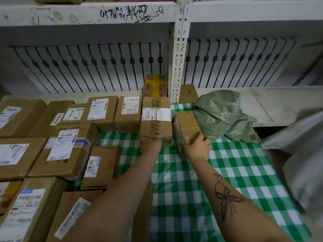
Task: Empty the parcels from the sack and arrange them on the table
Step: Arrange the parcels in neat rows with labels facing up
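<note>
Head view. The shelf rail (87, 13) bears a blue scrawl beginning "457". The taped box (155, 82) at the rear carries yellow tape and black handwriting, not legible. The parcels (66, 151) massed on the left carry white barcode labels; one reads "116 0538". The green sack (222, 117) lies crumpled at the far right of the checked table (192, 198). The left hand (150, 144) grips the near end of the labelled box (155, 119). The right hand (198, 146) clasps the near end of the plain box (186, 126), which is tilted between that box and the sack.

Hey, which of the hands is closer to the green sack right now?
Right. The right hand, gripping a small box, sits just beside the green sack; the left hand, holding a labelled box, is farther left, past that small box.
</note>
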